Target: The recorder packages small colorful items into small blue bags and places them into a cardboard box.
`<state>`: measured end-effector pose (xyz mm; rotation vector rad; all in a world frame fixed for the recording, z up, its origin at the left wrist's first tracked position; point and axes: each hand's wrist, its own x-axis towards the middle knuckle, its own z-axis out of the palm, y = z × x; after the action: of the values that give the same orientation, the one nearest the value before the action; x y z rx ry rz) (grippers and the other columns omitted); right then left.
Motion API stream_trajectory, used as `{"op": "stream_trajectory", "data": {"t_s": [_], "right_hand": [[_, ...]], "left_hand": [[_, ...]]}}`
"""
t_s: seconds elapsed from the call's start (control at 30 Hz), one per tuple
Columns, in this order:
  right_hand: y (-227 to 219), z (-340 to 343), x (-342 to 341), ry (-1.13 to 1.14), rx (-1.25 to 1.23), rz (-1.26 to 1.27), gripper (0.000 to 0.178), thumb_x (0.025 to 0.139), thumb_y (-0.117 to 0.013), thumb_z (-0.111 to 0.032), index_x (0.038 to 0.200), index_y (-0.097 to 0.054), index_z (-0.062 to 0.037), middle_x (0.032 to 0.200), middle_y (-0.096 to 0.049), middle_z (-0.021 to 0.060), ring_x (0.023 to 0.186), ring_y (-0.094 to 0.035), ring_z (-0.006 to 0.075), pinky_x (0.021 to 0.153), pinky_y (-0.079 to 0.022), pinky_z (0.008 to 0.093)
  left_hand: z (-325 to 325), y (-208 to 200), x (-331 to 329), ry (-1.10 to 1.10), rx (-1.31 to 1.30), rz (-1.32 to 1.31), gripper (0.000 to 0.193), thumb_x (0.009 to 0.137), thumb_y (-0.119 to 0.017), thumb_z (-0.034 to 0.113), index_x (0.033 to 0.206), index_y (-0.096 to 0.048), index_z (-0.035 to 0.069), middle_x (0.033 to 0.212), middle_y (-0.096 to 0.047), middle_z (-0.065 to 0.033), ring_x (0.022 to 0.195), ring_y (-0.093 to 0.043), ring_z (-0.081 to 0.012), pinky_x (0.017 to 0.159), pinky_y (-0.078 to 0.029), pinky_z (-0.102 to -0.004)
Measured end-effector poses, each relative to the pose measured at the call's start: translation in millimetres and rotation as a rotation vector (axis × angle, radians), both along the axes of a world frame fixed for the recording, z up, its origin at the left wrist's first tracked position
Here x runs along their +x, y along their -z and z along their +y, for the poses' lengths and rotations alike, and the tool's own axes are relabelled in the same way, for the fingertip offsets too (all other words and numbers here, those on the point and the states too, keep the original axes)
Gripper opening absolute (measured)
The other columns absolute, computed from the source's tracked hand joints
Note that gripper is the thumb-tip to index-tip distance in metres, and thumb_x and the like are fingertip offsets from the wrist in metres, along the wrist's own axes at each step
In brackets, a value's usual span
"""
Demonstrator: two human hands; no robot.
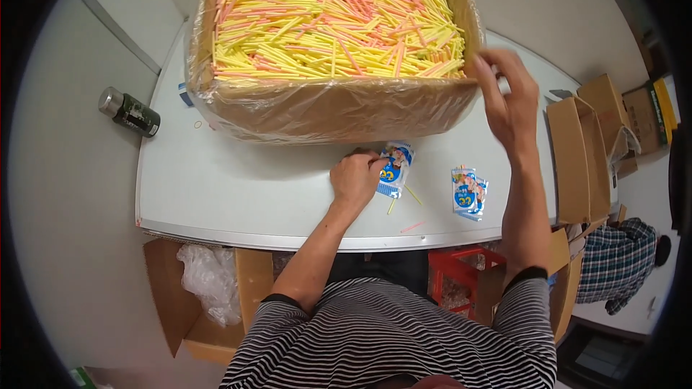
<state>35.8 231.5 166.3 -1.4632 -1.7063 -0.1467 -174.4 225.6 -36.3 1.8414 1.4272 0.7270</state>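
My left hand (355, 181) rests on the white table with its fingers closed on the edge of a small blue-and-white sachet (396, 167). Yellow sticks lie beside and partly under the sachet's lower end. At the right front corner of a large carton (331, 112) is my right hand (513, 97), raised, slightly blurred, its thumb and fingers apart with nothing visible between them. Thin pink and yellow sticks (331, 25) fill that plastic-lined carton. To the right, two more sachets (465, 191) overlap on the table. One pink stick (413, 227) lies near the front edge.
A dark bottle (137, 115) with a metal cap is at the left. Cardboard boxes (569, 162) stand at the right end of the table. Below the front edge are an open carton (249, 281) with clear plastic and a red stool (461, 270). A person in plaid (613, 263) is at far right.
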Motion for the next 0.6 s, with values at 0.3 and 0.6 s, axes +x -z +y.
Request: {"op": "stream_trajectory", "data": {"t_s": [0.3, 0.6], "right_hand": [[-35.4, 175.5, -58.1, -0.106, -0.156, -0.666, 0.028, 0.097, -0.059, -0.026, 0.111, -0.067, -0.0022, 0.108, -0.064, 0.0152, 0.102, -0.062, 0.0338, 0.088, -0.049, 0.0445], [-27.4, 190.7, -71.5, -0.027, -0.299, -0.954, 0.031, 0.098, -0.053, -0.028, 0.103, -0.063, 0.0004, 0.112, -0.061, 0.0192, 0.115, -0.056, 0.035, 0.095, -0.045, 0.0463]], "left_hand": [[-13.1, 3.6, -13.0, 0.017, 0.228, -0.037, 0.019, 0.09, -0.068, 0.024, 0.088, -0.076, 0.007, 0.084, -0.073, -0.0124, 0.077, -0.068, -0.0335, 0.068, -0.052, -0.0435], [-13.2, -14.3, -22.9, 0.02, 0.154, -0.408, 0.015, 0.088, -0.071, 0.017, 0.092, -0.074, 0.003, 0.086, -0.073, -0.0124, 0.075, -0.064, -0.0299, 0.068, -0.051, -0.0387]]}}
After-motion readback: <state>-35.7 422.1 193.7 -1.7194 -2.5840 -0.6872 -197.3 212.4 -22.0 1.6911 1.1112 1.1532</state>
